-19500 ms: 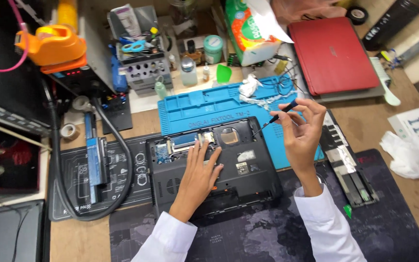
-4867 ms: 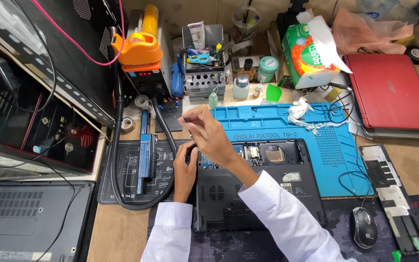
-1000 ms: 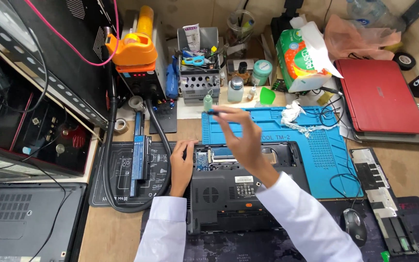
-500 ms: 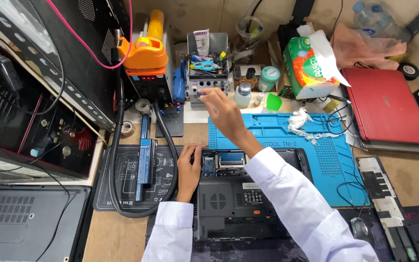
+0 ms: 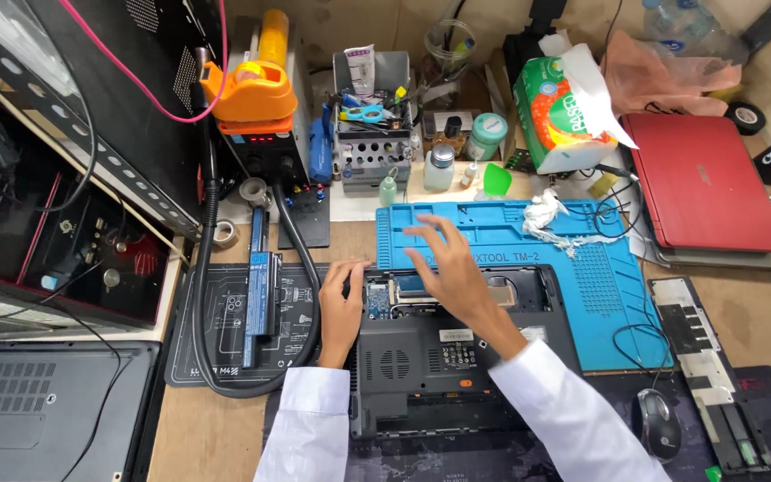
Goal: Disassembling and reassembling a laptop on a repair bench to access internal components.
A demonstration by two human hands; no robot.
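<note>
An opened black laptop lies bottom-up in the middle of the tabletop, its far edge overlapping a blue mat; a cover is off at the far side, showing a green board and metal parts. The left hand rests on the laptop's left far corner, fingers curled over the edge, gripping nothing else. The right hand hovers spread open and empty over the exposed bay. Left lies a battery ringed by a black hose. Far off stand bottles and a tool rack. Right: a red laptop, a mouse.
</note>
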